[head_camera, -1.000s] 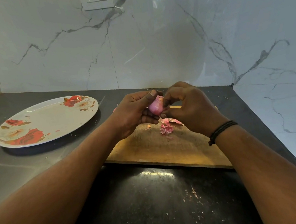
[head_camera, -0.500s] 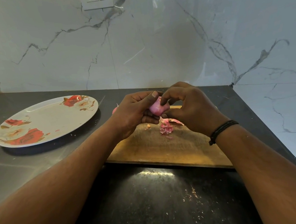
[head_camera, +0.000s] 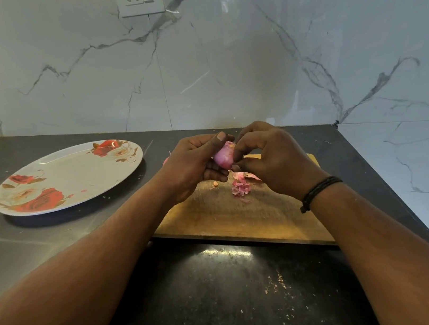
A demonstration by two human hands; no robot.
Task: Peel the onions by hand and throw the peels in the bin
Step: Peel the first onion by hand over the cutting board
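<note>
Frame centre: my left hand [head_camera: 194, 165] grips the onion [head_camera: 224, 156], turned slightly since a moment ago; my right hand [head_camera: 268, 157] pinches its skin, peeling unfinished.

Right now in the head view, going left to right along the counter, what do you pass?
White oval plate with red roses → left hand → small pink onion → right hand → black cord wristband.

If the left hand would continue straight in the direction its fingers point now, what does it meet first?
Probably the right hand: the left hand holds the onion with fingers aimed rightward at it, almost touching. Depth is unclear.
</note>
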